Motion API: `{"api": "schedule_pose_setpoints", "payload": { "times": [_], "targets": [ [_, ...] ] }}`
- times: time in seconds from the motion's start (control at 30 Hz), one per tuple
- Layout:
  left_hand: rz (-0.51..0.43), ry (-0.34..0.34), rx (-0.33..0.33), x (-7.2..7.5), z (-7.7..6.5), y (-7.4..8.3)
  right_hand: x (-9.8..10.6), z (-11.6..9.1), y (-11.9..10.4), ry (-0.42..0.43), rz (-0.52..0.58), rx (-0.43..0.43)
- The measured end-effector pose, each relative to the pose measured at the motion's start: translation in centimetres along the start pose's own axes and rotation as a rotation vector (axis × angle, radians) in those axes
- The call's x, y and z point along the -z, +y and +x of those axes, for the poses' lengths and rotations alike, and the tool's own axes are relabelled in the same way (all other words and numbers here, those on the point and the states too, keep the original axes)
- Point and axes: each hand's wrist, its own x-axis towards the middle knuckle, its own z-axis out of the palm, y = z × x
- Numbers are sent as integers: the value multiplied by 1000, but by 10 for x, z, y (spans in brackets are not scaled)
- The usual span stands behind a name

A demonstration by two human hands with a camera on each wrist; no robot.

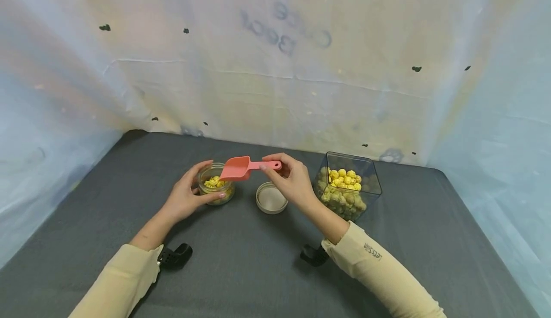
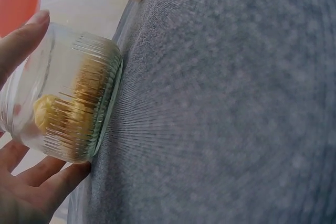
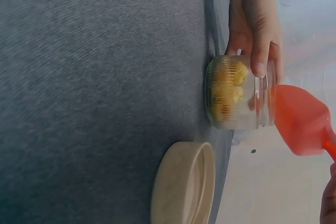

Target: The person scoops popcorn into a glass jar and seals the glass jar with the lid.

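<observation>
The grey-covered table (image 1: 241,265) carries everything, and the clear square container (image 1: 371,174) of yellow popcorn stands well off to the right. The step in hand appears to be emptying the scoop into the glass jar (image 3: 247,111), which stands at the left, upright and uncovered. Good work here calls for a still jar, the scoop's lip kept inside the mouth, and a slow, steep tilt so pieces slide rather than bounce. The left hand (image 1: 185,196) curls round the jar, thumb on the near side and fingers on the far side, a suitable brace.

The right hand (image 1: 294,179) pinches the handle of the coral scoop (image 1: 245,166) between thumb and fingers, wrist above the table, blade pointing left at the jar's rim; whether they touch is unclear. The round lid (image 1: 271,198) lies between the jar and the container. Popcorn pieces (image 1: 214,182) partly fill the jar.
</observation>
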Motion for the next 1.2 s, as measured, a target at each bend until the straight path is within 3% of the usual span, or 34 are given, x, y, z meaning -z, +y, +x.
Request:
{"api": "schedule_pose_setpoints", "payload": {
  "times": [0.2,0.8,1.0,1.2],
  "targets": [
    [4,1,6,0,0,0,4,-9,9,-36,-29,-32],
    [-35,1,1,-2,-3,2,7,-19,18,-172,-196,3],
    [69,23,-7,-2,-6,11,13,-23,13,-107,-175,-4],
    [205,57,-115,-6,-4,27,22,-29,6,-52,-121,22]
  ]
}}
